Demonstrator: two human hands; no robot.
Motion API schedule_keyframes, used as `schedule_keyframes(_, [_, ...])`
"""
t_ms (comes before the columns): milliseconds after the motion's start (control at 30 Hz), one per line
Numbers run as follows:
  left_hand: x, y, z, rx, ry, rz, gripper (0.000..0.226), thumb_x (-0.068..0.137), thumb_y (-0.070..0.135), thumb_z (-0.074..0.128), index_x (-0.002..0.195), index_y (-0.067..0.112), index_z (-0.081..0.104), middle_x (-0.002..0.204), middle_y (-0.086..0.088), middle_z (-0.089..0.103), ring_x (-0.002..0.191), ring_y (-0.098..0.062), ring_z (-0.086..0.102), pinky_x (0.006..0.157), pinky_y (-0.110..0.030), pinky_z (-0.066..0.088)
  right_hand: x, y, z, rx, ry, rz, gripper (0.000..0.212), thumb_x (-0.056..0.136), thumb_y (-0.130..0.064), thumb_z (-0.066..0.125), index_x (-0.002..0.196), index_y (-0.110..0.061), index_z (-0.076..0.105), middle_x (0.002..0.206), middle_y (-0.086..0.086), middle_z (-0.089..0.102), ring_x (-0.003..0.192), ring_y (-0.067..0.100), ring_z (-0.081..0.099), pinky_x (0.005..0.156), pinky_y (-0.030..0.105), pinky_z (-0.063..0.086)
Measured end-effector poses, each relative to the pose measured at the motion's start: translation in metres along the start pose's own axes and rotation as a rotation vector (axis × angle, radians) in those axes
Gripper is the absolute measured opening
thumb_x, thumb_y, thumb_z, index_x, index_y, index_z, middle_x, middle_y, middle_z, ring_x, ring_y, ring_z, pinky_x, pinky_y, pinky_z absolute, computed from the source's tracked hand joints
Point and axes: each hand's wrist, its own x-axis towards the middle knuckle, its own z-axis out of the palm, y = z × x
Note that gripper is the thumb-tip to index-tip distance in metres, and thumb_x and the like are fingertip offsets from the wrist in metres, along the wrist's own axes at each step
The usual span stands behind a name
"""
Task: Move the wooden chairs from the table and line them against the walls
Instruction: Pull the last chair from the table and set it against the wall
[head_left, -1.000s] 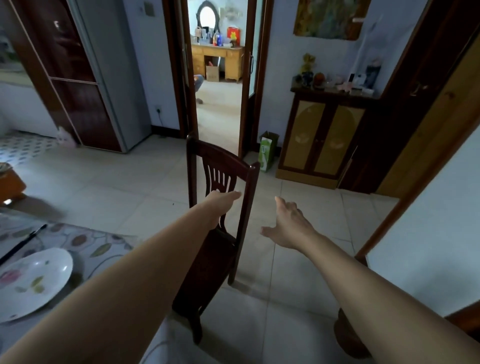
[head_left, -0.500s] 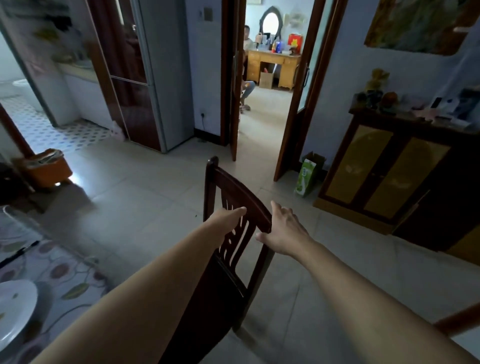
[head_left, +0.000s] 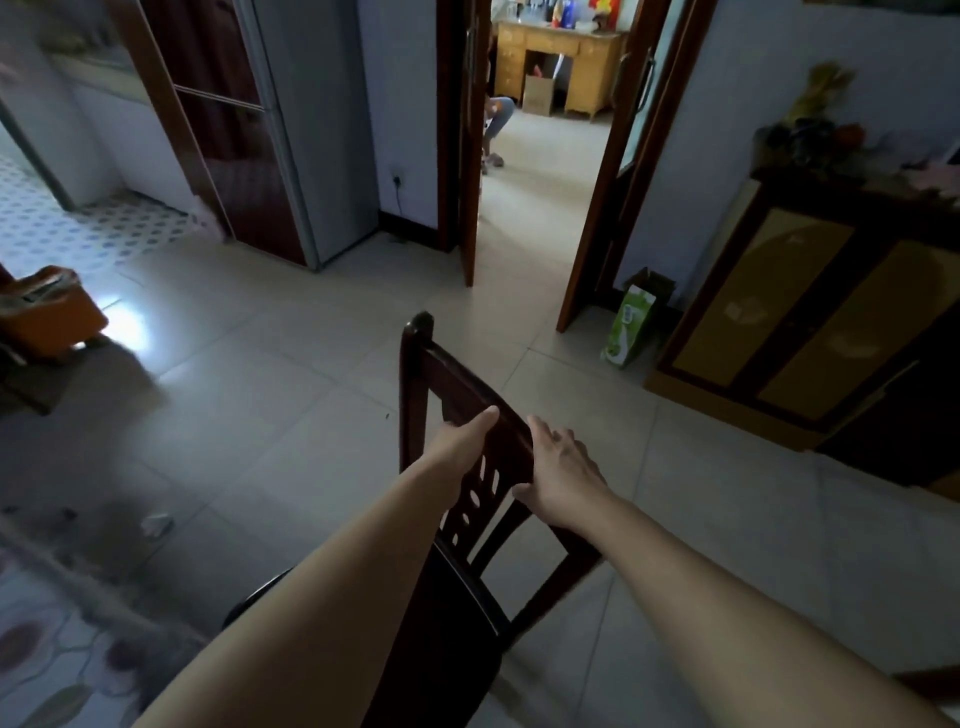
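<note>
A dark wooden chair (head_left: 447, 384) with a slatted back stands tilted on the tiled floor in front of me, its seat toward me. My left hand (head_left: 462, 441) grips the top rail of the backrest from the left. My right hand (head_left: 558, 467) holds the same rail at its right end, fingers wrapped over it. The table (head_left: 47, 670) with its flowered cloth shows at the bottom left corner, blurred.
A doorway (head_left: 540, 156) opens ahead with a person's legs seen inside. A dark cabinet (head_left: 810, 312) with yellow panels stands at right, a green carton (head_left: 628, 327) beside it. A fridge (head_left: 291, 130) stands at left. An orange bin (head_left: 52, 312) sits far left.
My right hand has come onto the chair's top rail and closed on it. The chair has tilted and moved away from the table; the view has swung left and the plate is out of sight.
</note>
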Motion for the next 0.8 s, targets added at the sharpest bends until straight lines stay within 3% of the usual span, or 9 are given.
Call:
schedule_keyframes(100, [0.03,0.003,0.004,-0.058,0.026,0.006,0.055,0.088,0.045,0.054,0.128,0.009,0.045,0.077,0.008,0.053,0.064,-0.002,0.046,0.052,-0.019,0.03,0.022,-0.001,0.007,0.016,-0.023,0.016,0.077,0.083,-0.028,0.065,0.143,-0.024,0.017,0.131,0.012,0.045,0.116,0.03,0.048,0.091,0.04,0.046])
schedule_keyframes(200, [0.053,0.005,0.008,-0.092,0.091,0.022,0.059,0.086,0.043,0.058,0.13,0.008,0.041,0.076,0.007,0.053,0.063,-0.002,0.051,0.048,-0.014,0.037,0.037,0.004,0.01,0.121,-0.041,0.058,0.069,0.079,-0.028,0.069,0.135,-0.025,0.03,0.113,0.007,0.059,0.095,0.026,0.061,0.077,0.036,0.053])
schedule_keyframes(333, [0.075,0.011,0.014,-0.15,0.121,-0.025,0.087,0.078,0.051,0.064,0.139,0.003,0.026,0.08,0.001,0.052,0.066,-0.011,0.053,0.062,-0.027,0.044,0.053,0.012,0.008,0.279,-0.145,0.158,0.042,0.072,-0.025,0.076,0.109,-0.022,0.056,0.096,0.002,0.064,0.082,0.019,0.063,0.067,0.028,0.052])
schedule_keyframes(433, [0.082,0.012,0.017,-0.192,0.133,-0.079,0.097,0.073,0.053,0.066,0.142,0.005,0.018,0.082,-0.001,0.047,0.068,-0.014,0.051,0.071,-0.033,0.044,0.057,0.016,0.005,0.28,-0.263,0.17,0.031,0.072,-0.017,0.073,0.101,-0.016,0.06,0.092,0.005,0.064,0.075,0.018,0.061,0.057,0.025,0.046])
schedule_keyframes(533, [0.084,0.016,0.019,-0.228,0.153,-0.129,0.094,0.068,0.052,0.066,0.139,0.01,0.022,0.092,-0.007,0.049,0.078,-0.022,0.054,0.078,-0.04,0.047,0.059,0.016,0.003,0.278,-0.248,0.171,0.025,0.072,-0.012,0.069,0.096,-0.012,0.062,0.089,0.007,0.064,0.074,0.021,0.063,0.059,0.027,0.051])
schedule_keyframes(667, [0.076,0.02,0.027,-0.265,0.165,-0.237,0.1,0.06,0.054,0.067,0.14,0.013,0.024,0.127,-0.016,0.046,0.11,-0.036,0.053,0.094,-0.051,0.044,0.058,0.015,0.003,0.309,-0.231,0.158,0.025,0.072,-0.007,0.065,0.097,-0.011,0.063,0.092,0.008,0.065,0.079,0.024,0.064,0.063,0.03,0.054])
schedule_keyframes(800, [0.064,0.017,0.037,-0.214,0.154,-0.253,0.094,0.055,0.046,0.065,0.133,0.009,0.028,0.125,-0.018,0.047,0.104,-0.037,0.056,0.09,-0.05,0.048,0.054,0.02,0.003,0.344,-0.227,0.161,0.024,0.072,-0.005,0.065,0.095,-0.012,0.062,0.093,0.01,0.064,0.078,0.026,0.065,0.059,0.028,0.052])
